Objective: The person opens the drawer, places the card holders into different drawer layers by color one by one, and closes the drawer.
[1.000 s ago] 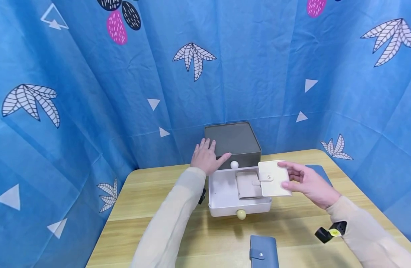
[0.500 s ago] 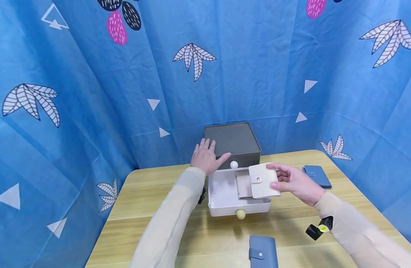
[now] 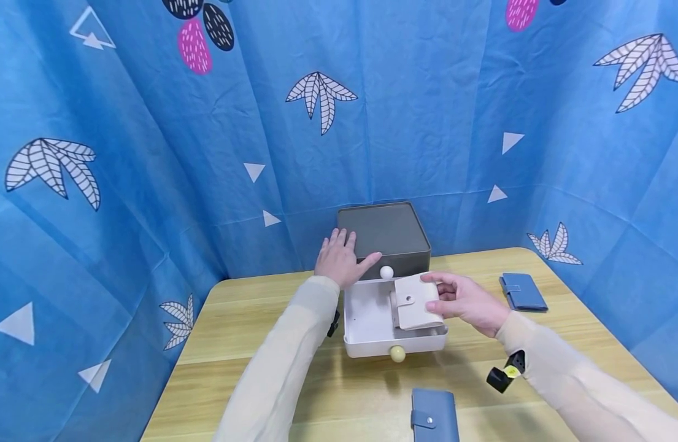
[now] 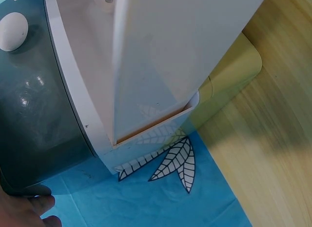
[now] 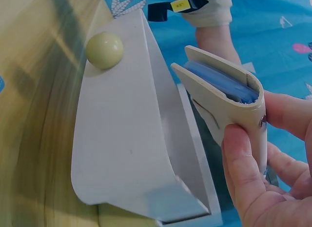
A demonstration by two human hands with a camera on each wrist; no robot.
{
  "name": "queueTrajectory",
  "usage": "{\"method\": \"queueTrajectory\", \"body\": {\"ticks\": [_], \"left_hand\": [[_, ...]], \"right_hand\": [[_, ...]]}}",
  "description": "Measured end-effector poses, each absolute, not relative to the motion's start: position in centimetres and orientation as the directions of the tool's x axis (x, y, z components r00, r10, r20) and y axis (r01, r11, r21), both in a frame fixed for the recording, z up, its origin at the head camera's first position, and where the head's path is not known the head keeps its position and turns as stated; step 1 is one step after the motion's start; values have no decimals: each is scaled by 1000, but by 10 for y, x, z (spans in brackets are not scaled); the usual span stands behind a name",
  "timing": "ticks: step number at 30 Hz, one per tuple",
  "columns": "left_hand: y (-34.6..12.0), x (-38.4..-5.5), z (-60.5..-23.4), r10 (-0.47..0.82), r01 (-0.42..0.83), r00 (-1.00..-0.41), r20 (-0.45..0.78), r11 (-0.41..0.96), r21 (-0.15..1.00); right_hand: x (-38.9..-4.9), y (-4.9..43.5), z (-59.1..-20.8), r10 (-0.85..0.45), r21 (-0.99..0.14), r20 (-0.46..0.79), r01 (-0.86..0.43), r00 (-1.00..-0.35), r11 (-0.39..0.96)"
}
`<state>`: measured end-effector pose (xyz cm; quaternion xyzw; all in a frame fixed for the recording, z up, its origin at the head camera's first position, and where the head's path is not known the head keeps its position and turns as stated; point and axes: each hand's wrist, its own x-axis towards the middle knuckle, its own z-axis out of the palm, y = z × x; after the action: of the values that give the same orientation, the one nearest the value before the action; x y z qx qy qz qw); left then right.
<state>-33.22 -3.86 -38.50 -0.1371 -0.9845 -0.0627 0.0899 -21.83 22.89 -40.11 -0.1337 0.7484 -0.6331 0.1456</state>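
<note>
My right hand [image 3: 471,301] pinches a cream card holder [image 3: 418,307] with a snap strap, fingers on one side and thumb on the other. In the right wrist view, clear bluish sleeves show between its covers. It hangs over the right part of a pulled-out white drawer [image 3: 367,316]. Beneath it a greyish-beige card holder [image 3: 394,310] lies in the drawer, mostly hidden. My left hand [image 3: 340,261] rests with spread fingers on the front left of the dark grey drawer box [image 3: 384,228]. Only its fingertips [image 4: 41,203] show in the left wrist view.
One blue card holder [image 3: 435,417] lies at the table's front, another [image 3: 523,291] at the right. A white knob [image 3: 386,272] sits on the upper drawer, a pale yellow knob [image 3: 397,353] on the white one. A blue patterned curtain [image 3: 394,141] surrounds the wooden table [image 3: 234,325].
My right hand has moved left with the cream card holder, from the drawer's right edge to over the beige one, now largely covered. The left hand stays in place.
</note>
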Motion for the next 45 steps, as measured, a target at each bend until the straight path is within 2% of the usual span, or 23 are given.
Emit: {"method": "queueTrajectory", "body": {"ticks": [24, 32, 45], "left_hand": [[-39, -331, -383, 257, 278, -947, 196, 956, 91], [-39, -330, -383, 267, 286, -946, 186, 954, 89], [-40, -332, -384, 275, 296, -941, 195, 952, 85]], "right_hand": [[-235, 184, -405, -406, -956, -128, 4, -905, 292], [-239, 169, -408, -434, -962, -135, 14, -890, 272], [-245, 140, -415, -436, -939, -111, -50, -893, 341]]}}
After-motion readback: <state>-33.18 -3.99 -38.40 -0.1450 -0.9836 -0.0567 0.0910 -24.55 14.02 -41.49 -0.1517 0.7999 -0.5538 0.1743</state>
